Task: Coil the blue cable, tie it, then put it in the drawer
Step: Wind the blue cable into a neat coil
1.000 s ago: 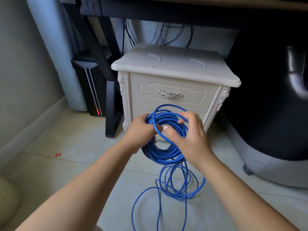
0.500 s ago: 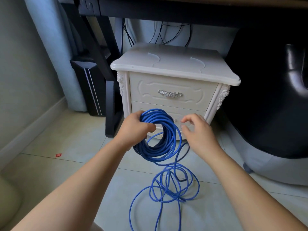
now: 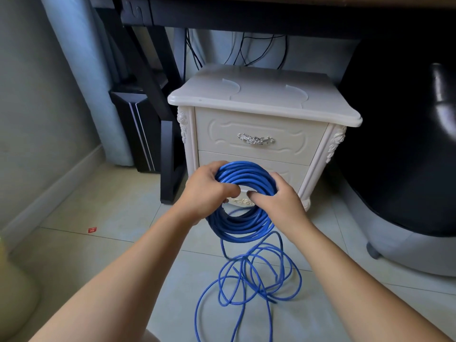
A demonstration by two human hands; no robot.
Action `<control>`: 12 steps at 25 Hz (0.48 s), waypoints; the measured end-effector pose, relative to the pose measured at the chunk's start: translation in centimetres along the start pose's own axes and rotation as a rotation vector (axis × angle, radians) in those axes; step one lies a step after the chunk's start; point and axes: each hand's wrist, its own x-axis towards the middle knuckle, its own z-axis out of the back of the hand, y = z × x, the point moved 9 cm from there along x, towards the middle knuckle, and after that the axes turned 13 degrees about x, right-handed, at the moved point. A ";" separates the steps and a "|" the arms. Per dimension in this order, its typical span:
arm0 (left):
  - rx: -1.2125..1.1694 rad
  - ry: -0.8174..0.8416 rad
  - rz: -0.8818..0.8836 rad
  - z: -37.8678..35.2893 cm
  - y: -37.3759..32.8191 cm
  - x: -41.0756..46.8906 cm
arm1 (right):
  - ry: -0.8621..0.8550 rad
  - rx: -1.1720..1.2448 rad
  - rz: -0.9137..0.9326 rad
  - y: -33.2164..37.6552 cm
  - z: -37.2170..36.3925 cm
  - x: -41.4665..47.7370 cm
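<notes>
Most of the blue cable [image 3: 243, 201] is coiled at frame centre, left hand [image 3: 206, 191] and right hand [image 3: 276, 201] gripping it, loose loops, tying and the closed drawer [image 3: 256, 139] remaining.

This is a room in a home, seemingly a bedroom or study corner. Just beyond the fingers [image 3: 227, 190] curled round the blue cable [image 3: 243, 225] stands a cream bedside cabinet [image 3: 264, 95] with carved trim, two drawers [image 3: 217, 139] and an ornate silver handle [image 3: 256, 139]. Farther beyond and above the fingers, a dark desk [image 3: 246, 18] spans the view, with black wires [image 3: 246, 50] hanging behind it. Up and left of them, a black computer tower [image 3: 133, 129] stands by a pale curtain [image 3: 81, 70]. To their right bulks a large black padded seat [image 3: 394, 144]. Pale floor tiles [image 3: 123, 218] lie below them.
</notes>
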 end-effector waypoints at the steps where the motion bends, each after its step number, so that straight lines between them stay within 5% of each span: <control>1: -0.043 -0.033 0.013 0.2 0.1 0.0 | -0.003 0.061 -0.035 -0.5 -0.1 0.0; 8: -0.345 -0.160 0.145 0.5 1.3 -0.2 | 0.001 0.508 -0.168 -2.2 -1.1 -1.0; 12: -0.381 -0.257 0.159 1.6 1.6 0.0 | -0.094 0.202 -0.161 -2.7 -0.9 -1.4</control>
